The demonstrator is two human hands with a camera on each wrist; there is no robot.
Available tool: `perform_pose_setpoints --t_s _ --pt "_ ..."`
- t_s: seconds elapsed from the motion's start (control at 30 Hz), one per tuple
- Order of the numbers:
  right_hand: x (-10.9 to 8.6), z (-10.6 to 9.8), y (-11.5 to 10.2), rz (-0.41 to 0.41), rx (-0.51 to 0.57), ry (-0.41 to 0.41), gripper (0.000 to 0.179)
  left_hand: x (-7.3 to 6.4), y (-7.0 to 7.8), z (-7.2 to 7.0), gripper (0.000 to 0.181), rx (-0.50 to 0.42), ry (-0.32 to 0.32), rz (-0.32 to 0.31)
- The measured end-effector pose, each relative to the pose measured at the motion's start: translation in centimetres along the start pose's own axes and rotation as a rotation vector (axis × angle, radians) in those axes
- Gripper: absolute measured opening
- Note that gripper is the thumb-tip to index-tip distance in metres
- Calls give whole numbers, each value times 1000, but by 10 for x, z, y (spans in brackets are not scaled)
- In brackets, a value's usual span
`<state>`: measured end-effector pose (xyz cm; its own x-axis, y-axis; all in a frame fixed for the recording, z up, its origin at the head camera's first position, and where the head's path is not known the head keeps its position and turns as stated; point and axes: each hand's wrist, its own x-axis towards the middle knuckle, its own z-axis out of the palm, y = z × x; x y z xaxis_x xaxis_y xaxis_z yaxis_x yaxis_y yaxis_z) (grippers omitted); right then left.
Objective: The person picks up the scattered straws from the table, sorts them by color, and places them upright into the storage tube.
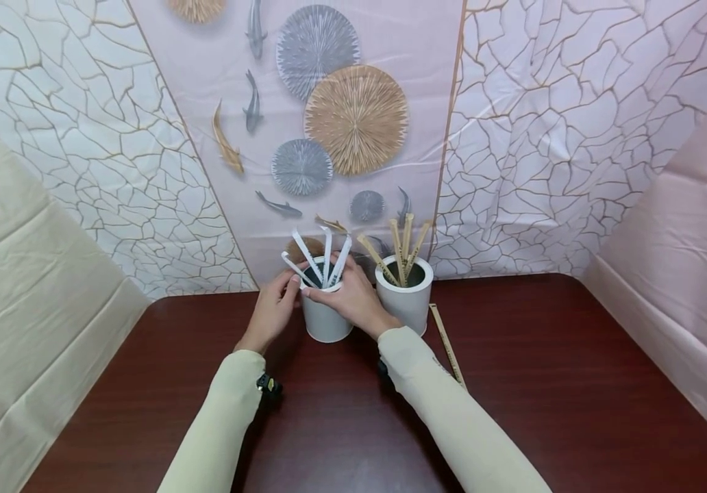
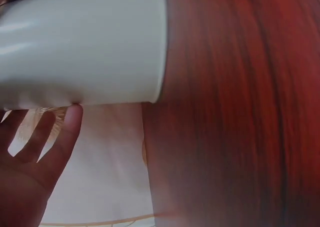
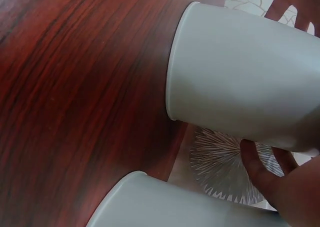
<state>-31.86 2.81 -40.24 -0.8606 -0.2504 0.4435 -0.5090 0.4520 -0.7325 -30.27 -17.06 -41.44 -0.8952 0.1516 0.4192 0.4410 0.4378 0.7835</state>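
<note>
A light grey can with slim white paper stick packets standing in it is upright on the table between both hands. My left hand holds its left side near the rim, the thumb by the front edge. In the left wrist view, fingertips touch the can's wall. My right hand grips the can from the right, thumb along the front of the rim. In the right wrist view, its fingers reach round the side of the can. The can's back is hidden in the head view.
A second grey can with tan stick packets stands just right, close to my right hand. One tan stick packet lies on the dark red-brown table, partly behind the right sleeve. Patterned cloth hangs along the back edge.
</note>
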Motion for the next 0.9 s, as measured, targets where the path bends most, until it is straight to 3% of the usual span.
perform_pose_setpoints --t_s 0.1,0.23,0.33,0.43,0.57,0.67,0.8,0.9 --pt "-6 -4 -7 39 -21 -16 85 -1 -1 1 41 59 -2 26" --pt "-20 -18 -24 71 -150 -50 103 -2 2 -1 43 137 -19 61" --pt "-34 -38 -37 39 -278 -82 95 -2 6 -4 43 195 -21 88" --pt "-48 -63 -43 -57 -336 -77 74 -5 7 -8 44 224 -13 105" --pt "-64 -94 -30 -202 -330 40 44 -8 6 -9 43 208 8 99" --pt "-73 -109 -12 -238 -350 165 33 -8 6 -8 42 189 21 88" --pt "-80 -118 8 -141 -402 270 47 -8 11 -5 41 192 62 66" --pt "-83 -123 19 -43 -415 281 63 -9 23 -1 35 204 148 53"
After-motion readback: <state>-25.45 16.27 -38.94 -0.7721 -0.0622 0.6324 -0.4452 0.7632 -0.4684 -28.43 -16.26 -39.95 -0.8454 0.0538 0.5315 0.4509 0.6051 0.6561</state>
